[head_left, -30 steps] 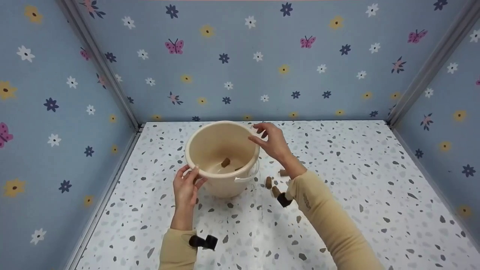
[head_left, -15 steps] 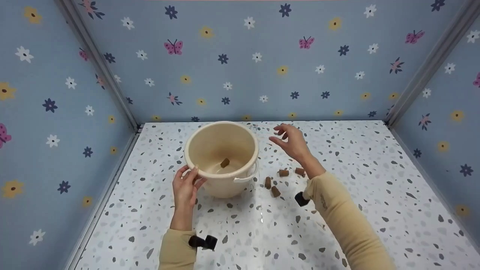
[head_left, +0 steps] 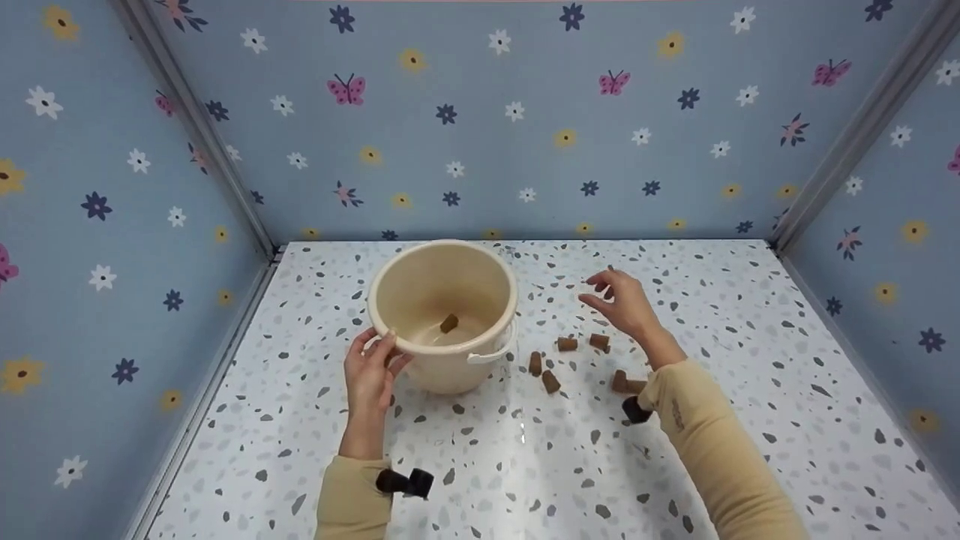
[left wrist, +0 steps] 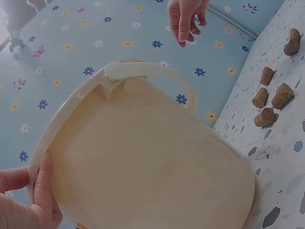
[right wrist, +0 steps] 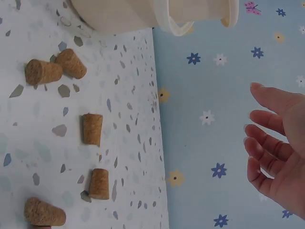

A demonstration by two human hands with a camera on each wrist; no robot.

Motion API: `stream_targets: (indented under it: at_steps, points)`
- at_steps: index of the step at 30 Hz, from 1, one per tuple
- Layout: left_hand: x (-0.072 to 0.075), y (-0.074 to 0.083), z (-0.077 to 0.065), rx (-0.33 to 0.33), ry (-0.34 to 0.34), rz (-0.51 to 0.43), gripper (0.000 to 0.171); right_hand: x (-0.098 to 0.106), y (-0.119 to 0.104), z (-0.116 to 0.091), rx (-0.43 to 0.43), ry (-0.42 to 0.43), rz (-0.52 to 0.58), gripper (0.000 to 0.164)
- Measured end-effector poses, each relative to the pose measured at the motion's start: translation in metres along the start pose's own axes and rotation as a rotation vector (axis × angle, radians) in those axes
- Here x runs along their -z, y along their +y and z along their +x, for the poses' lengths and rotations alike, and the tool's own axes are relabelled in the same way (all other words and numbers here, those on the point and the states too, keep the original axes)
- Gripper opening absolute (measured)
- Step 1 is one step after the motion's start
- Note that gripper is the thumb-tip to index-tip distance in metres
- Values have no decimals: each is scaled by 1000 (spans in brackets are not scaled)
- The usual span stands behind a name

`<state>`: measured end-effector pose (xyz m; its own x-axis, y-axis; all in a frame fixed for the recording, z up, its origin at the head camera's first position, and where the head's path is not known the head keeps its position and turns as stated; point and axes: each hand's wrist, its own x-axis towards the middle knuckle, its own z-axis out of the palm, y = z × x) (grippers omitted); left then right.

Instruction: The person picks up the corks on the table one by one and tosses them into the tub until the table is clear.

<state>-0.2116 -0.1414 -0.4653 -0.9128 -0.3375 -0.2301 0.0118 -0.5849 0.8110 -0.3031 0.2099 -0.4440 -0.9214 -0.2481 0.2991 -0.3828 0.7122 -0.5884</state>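
The left hand (head_left: 367,379) pinched the plastic bucket (head_left: 450,372) near eight o'clock; the right hand (head_left: 627,303) hung relaxed, empty; tapered corks (head_left: 567,344) seemed light, best pinched mid-side.

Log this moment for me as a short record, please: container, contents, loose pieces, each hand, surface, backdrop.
Container: cream round plastic bucket with a curved white handle
Contents: one small brown cylindrical cork visible inside
Loose pieces: at least six brown tapered corks to the right of the bucket in the head view, one partly hidden at the right wrist
Left hand: pinches the bucket's rim
Right hand: raised, apart from the bucket, holding nothing
Surface: white table with grey speckles
Backdrop: blue wall panels printed with flowers and butterflies
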Motion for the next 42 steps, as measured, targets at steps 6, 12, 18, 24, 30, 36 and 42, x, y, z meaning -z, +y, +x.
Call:
stream_targets:
  at_steps: [6, 12, 18, 24, 30, 36, 42]
  points:
    - [-1, 1, 0, -6, -16, -2, 34, 0, 22, -11, -65, -29, -15, 31]
    - [20, -26, 33, -44, -37, 9, 36, -1, 42, -28, -105, -38, -9, 33]
    - [0, 2, -1, -11, -21, -1, 25, -3, 63, -44, -165, -71, -8, 33]
    - [3, -4, 5, -11, -1, 34, 33, -4, 82, -63, -217, -91, 0, 34]
    - [41, -47, 56, -46, -68, -13, 43, -5, 99, -83, -259, -120, 38, 36]
    - [36, -41, 49, -59, -65, -21, 39, -4, 113, -100, -285, -144, 77, 40]
    - [10, -15, 9, -104, -85, -64, 32, -5, 119, -110, -333, -197, 94, 40]
